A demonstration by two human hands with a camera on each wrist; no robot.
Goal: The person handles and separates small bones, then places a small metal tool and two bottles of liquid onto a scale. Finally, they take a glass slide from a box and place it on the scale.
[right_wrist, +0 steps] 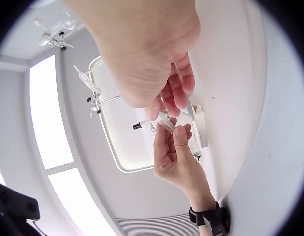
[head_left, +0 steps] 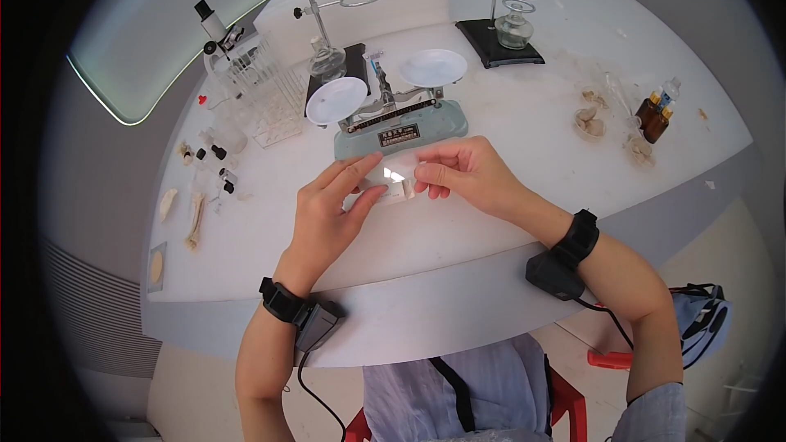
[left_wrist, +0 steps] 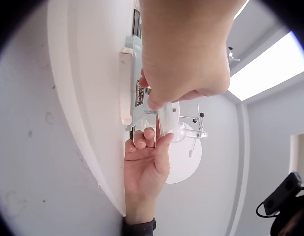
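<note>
Both hands are raised in front of a pale green balance (head_left: 449, 121). Between them is a small, clear, flat box or packet (head_left: 396, 172) with bright reflections on its upper face. My left hand (head_left: 327, 203) pinches its left side between thumb and fingers. My right hand (head_left: 479, 178) pinches the right end, thumb on the near side and the other fingers curled beneath. In the left wrist view, the clear piece (left_wrist: 166, 118) looks thin and stands edge-on, close to the right thumb. A white block-like box (left_wrist: 126, 88) lies against the balance base.
White pans (head_left: 434, 68) top the balance. Behind stand a ring stand with flask (head_left: 327, 61) and another stand (head_left: 501, 45). Test tubes (head_left: 266, 82) and small bottles (head_left: 225, 176) are at left. Brown bottles (head_left: 653, 121) and crumpled brownish pieces (head_left: 589, 123) lie at right.
</note>
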